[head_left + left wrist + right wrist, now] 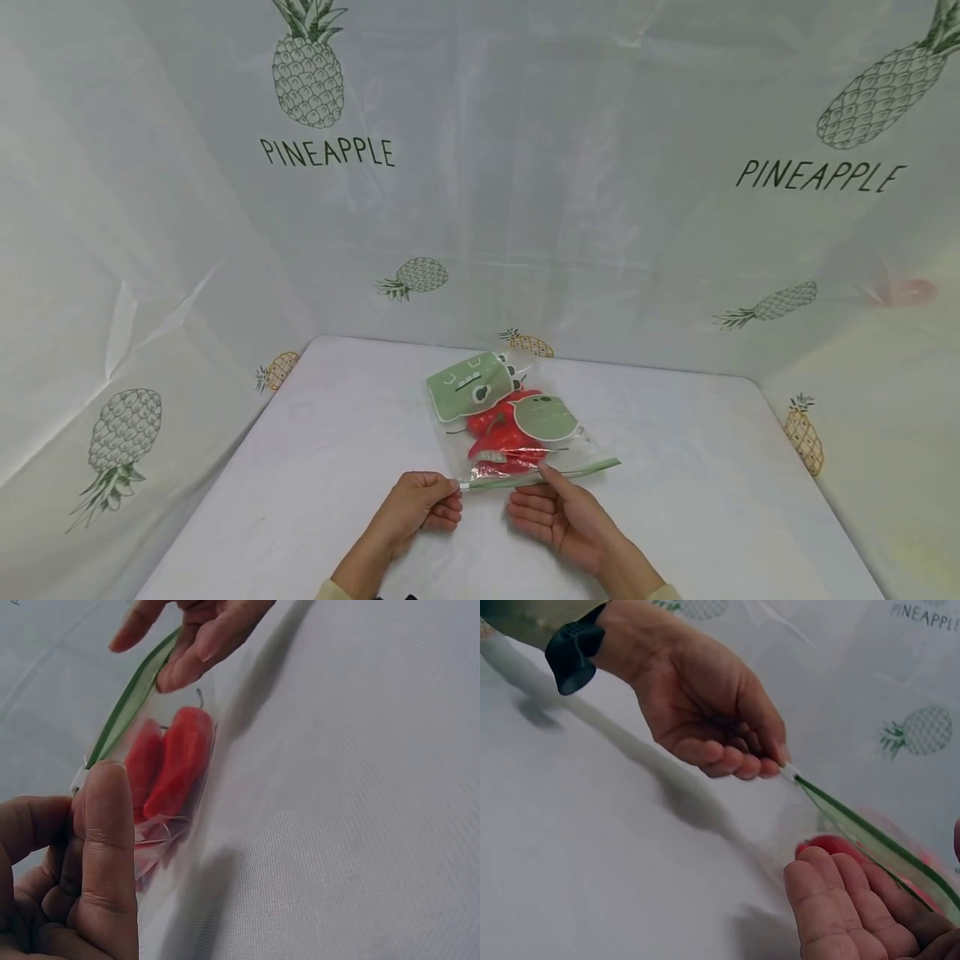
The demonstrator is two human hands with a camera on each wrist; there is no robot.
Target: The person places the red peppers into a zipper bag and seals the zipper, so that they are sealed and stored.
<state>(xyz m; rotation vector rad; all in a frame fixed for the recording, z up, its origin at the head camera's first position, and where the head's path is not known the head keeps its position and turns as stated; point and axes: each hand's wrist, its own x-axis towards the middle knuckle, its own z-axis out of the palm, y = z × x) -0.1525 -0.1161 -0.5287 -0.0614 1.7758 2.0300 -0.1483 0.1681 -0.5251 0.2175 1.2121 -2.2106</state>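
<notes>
So the person is working on a clear zip-lock bag [517,421] lying flat on the white table [712,467], near the front edge, right in front of both hands. The left hand [420,504] is pinching the little white slider tab [788,772] at the left end of the green zip strip [870,832], thumb on top and fingers curled underneath. The right hand [558,512] is grasping the strip further along, thumb pressing down on it while the fingers are sitting fairly straight under the bag's edge.

What could go wrong, I'd guess: the film is thin and slippery, so if the right hand is easing off while the left is pulling, the whole bag is probably just sliding across the table instead of the seal moving. The tab is tiny too, so the pinch could be slipping off it. And if the strip is bowing between the two hands, the slider might be jamming or skipping a stretch.

As for the bag itself, it's transparent with green cartoon-face patches printed on it, and it's holding red peppers [176,761], at least two, glossy and long, one with a thin stem showing. They're bunching toward the zip end, so they might be crowding the seal a bit. The film is looking crinkly near the left corner.
</notes>
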